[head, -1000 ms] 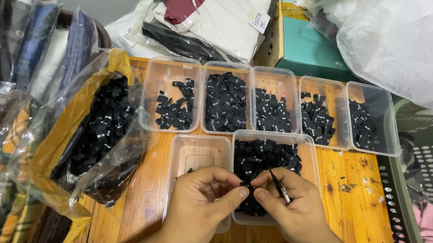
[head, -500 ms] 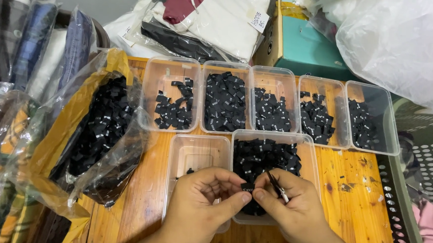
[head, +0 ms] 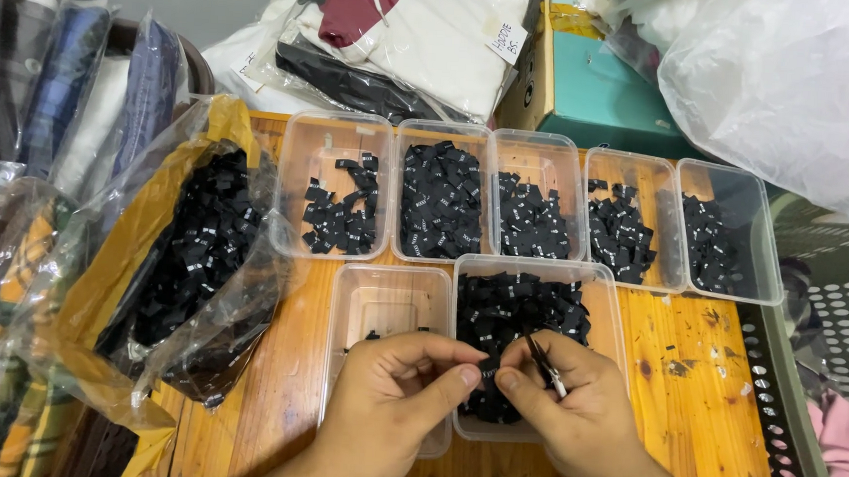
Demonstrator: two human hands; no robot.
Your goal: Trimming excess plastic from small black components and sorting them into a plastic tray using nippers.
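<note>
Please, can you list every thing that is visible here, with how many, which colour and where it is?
Clear tubs: seven; five in the back row, two in front, on the table.
Small labels: many, black, in the tubs.
Plastic bag: one, clear and yellow, full of black labels, left.
Table: one, orange wood.
Box: one, teal, behind the tubs.
Folded clothes: several, bagged, back and left.
Tweezers: one, metal, in right hand.
Left hand, right hand: pinching one label between them.

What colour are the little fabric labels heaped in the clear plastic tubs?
Black labels with tiny white markings, seen best in the head view.
</note>
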